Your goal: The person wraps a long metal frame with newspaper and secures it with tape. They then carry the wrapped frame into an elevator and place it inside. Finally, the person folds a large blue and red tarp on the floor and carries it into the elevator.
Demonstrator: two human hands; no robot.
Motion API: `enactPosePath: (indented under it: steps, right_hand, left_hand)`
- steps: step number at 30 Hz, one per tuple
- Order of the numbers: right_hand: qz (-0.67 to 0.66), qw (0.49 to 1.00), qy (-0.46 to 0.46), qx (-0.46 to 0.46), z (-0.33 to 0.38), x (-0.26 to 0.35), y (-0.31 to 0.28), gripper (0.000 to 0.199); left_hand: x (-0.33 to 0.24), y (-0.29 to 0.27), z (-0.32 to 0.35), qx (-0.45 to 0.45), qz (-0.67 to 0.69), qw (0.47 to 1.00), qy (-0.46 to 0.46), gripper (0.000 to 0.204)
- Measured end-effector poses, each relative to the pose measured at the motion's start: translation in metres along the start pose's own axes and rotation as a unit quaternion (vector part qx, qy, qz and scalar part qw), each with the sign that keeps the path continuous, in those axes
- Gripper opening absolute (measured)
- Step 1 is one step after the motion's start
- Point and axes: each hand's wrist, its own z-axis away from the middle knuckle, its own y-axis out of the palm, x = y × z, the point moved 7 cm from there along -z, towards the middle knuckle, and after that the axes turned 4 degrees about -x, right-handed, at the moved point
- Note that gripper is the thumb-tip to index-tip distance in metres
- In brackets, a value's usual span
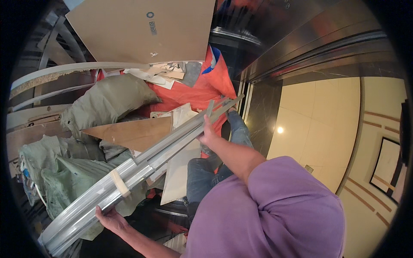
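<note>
A bundle of long silvery metal profiles (144,165) runs slantwise from the lower left up to the middle. A pale band (119,182) goes around it. Near its lower end, my left hand (111,218) grips the bundle from below, with some fingers hidden underneath. Further up, my right hand (208,132) is closed around the profiles, its fingers partly behind them. Under the bundle lie a brown triangular board (131,130) and a pale flat panel (176,176).
Stuffed grey-green sacks (114,101) and green sacks (81,180) are piled at the left. Behind them are a large brown cardboard sheet (142,32), curved strips (56,73) and red sheeting (189,92). A metal-framed doorway (309,56) opens right onto a tiled floor (314,124).
</note>
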Motion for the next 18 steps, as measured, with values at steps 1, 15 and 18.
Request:
enactPosePath:
  steps: [1,15,18]
  right_hand:
    - [0.000,1.000,0.013,0.007,0.000,-0.004,0.004,0.074]
    - [0.019,0.999,0.014,0.039,0.002,0.011,0.012,0.072]
    - [0.024,0.999,0.003,0.037,-0.010,0.015,0.018,0.073]
  left_hand:
    - [-0.001,-0.002,0.001,0.004,0.010,1.000,-0.011,0.069]
    - [-0.006,0.006,0.002,0.020,-0.006,1.000,-0.012,0.066]
    - [-0.003,0.006,0.000,0.026,0.001,1.000,0.001,0.066]
